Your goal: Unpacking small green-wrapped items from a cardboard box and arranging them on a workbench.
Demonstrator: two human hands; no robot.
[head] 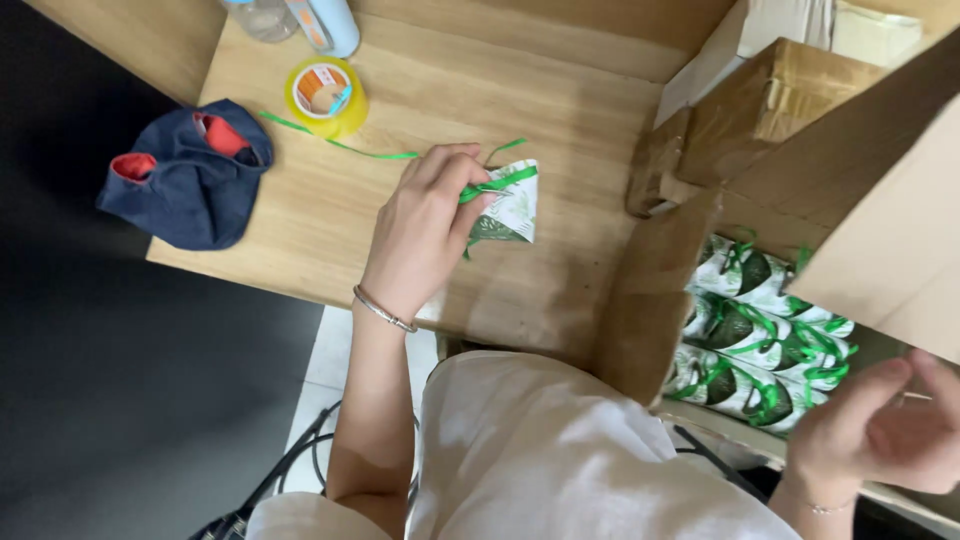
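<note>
Nearest the camera, the person's white top fills the lower middle of the view, with dark cables trailing on the pale floor below the left arm. At the lower right, the right hand [885,425] hovers at the edge of an open cardboard box [650,300], its fingers loosely curled and gripping nothing that can be seen. Inside that box lie rows of small white packets with green leaf prints [755,335], each tied with green ribbon and packed close together. Further out, on the wooden table [300,230], the left hand [425,225], a thin bangle on its wrist, pinches one triangular leaf-print packet [512,205] between thumb and fingertips, holding it against the tabletop near the table's middle; a green ribbon [340,145] wraps the packet and trails leftward across the wood. To the left, a dark blue cloth pouch with a red lining [190,175] rests on the table's corner. Beyond it stands a roll of clear tape on a yellow core [325,95], and at the far edge stand a clear bottle [260,15] and a pale blue bottle [325,22]. More cardboard boxes [790,85] are stacked at the far right.
</note>
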